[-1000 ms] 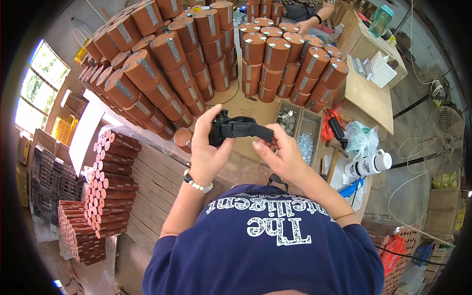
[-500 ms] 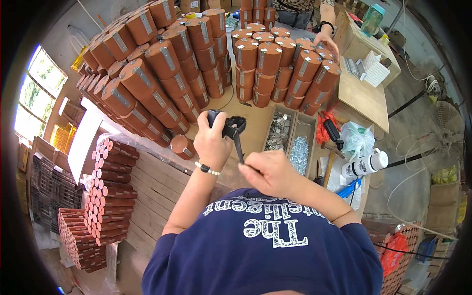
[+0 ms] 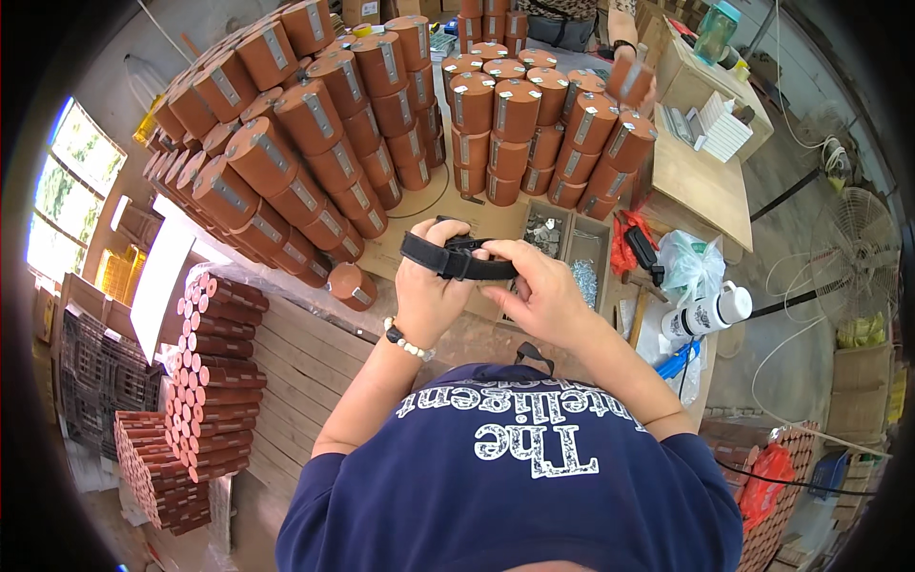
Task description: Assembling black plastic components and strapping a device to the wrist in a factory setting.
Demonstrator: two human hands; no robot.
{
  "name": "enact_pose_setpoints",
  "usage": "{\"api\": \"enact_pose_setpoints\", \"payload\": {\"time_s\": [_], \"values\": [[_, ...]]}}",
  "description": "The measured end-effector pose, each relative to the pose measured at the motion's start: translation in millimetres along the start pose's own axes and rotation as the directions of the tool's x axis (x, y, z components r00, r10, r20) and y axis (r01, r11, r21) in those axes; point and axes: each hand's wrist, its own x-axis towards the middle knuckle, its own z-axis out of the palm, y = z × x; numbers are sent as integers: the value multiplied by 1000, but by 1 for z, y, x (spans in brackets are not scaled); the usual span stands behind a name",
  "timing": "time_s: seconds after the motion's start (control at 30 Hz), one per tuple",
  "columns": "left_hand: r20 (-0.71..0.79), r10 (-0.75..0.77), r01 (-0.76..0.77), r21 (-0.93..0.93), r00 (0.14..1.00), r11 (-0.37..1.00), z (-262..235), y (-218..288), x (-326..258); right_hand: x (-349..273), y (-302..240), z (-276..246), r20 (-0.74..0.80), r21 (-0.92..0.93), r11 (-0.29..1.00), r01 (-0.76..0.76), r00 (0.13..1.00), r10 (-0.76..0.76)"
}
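Note:
My left hand (image 3: 426,303) is closed around a black strap (image 3: 440,260) with a small black fitting on it, above the work table. Opposite it, my right hand (image 3: 545,294) pinches the strap's right end between thumb and fingers. The strap stretches between both hands in a flattened loop; my fingers partly cover the fitting. Below them, on my shirt, a thin black loop (image 3: 534,357) shows. A beaded bracelet (image 3: 408,343) is on my left wrist. A single reddish-brown cylinder (image 3: 352,287) stands left of my left hand.
Tall stacks of reddish-brown cylinders with metal strips (image 3: 329,124) rise beyond my hands. A divided wooden tray holds metal pieces (image 3: 543,234) and small screws (image 3: 584,278). To the right lie a white bottle (image 3: 710,313) and plastic bag (image 3: 694,267). A co-worker's hand holds another cylinder (image 3: 629,80).
My right hand has moved up and taken hold of the strap beside my left hand. The strap, hanging down before, now runs across. The co-worker's hand has lifted a cylinder.

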Motion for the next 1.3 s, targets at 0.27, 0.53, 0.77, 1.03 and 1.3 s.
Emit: {"api": "enact_pose_setpoints", "payload": {"time_s": [0.27,0.53,0.77,1.03,1.3], "values": [[144,-167,209,-363,975,908,-10,-1,1,-4,6,-9,116,296,952,-78,992,45],[90,-296,300,-502,951,811,-12,1,8,1,2,-7,44,23,990,138,989,-139],[144,-548,421,492,824,762,-23,-6,8,-5,10,6,201,-34,994,108,975,-100],[435,-803,895,-17,408,445,-30,-13,-24,-23,25,43,152,-34,998,53,987,-48],[486,-785,569,-794,384,-214,-8,-15,-49,-31,30,58,169,93,995,23,985,-39]]}}
